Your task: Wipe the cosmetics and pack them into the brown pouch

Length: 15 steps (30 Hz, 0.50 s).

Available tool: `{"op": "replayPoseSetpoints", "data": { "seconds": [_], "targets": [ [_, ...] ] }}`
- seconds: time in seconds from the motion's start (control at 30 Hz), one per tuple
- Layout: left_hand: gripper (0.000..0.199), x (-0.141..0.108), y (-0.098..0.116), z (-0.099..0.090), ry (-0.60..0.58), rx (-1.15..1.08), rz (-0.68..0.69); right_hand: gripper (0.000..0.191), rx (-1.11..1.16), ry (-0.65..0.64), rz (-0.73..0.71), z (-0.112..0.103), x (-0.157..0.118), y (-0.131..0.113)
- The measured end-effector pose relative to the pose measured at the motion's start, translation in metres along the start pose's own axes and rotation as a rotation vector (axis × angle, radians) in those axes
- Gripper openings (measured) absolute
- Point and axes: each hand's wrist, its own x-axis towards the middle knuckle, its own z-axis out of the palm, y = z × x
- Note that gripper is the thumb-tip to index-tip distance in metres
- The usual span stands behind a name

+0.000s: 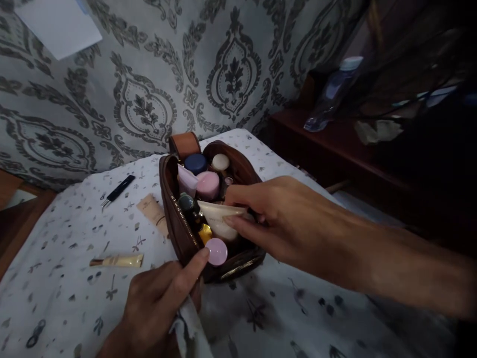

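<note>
A brown zipped toiletry bag (175, 219) lies open on the bed, packed with cosmetics. My right hand (268, 214) reaches into it from the right, thumb and fingers closed on a cream-coloured squeeze tube (218, 219). My left hand (160, 298) grips the near left edge of the bag, its index fingertip at a round pink lid (216, 251); its other fingers are partly hidden. Around the tube are a pink jar (207, 185), a dark blue lid (196, 163), a pale lilac tube (187, 181), a dark-capped bottle (186, 202) and a yellow item (204, 232).
Left of the bag lie a beige tube (153, 214), a slim gold-capped tube (117, 261) and a dark slim tool (119, 190). White patterned cloth (188, 330) bunches below my left hand. A clear bottle (331, 94) stands on a dark red wooden surface (298, 122) at right.
</note>
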Motion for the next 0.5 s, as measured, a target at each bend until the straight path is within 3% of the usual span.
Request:
{"op": "replayPoseSetpoints", "data": {
  "seconds": [0.23,0.37,0.5],
  "targets": [
    [0.056,-0.003,-0.008,-0.001,-0.065,0.018,0.0,0.022,0.033,-0.02,-0.046,0.003,-0.008,0.008],
    [0.053,-0.001,-0.011,-0.003,-0.119,0.003,0.064,0.025,0.065,-0.024,-0.042,0.004,-0.012,0.01],
    [0.049,-0.004,-0.009,0.006,0.013,0.108,0.06,0.016,0.089,-0.005,-0.051,0.007,-0.02,0.011]
  ]
}}
